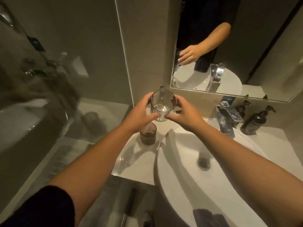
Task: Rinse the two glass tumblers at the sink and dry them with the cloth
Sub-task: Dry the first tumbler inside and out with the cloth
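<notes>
A clear glass tumbler (162, 106) is held upright in the air above the back left corner of the white sink (185, 182). My left hand (141, 113) grips its left side and my right hand (185, 114) grips its right side, thumbs meeting at the base. A second, ribbed tumbler (148, 133) stands on the sink's left ledge, just below my left hand. A dark cloth (208, 217) lies on the sink's front rim at the bottom of the view.
The drain (203, 163) sits in the basin. The tap shows only in the mirror (213, 76). A toothpaste tube (227, 122) and two dark pump bottles (256, 121) stand at the back right. A glass shower screen (65, 63) is to the left.
</notes>
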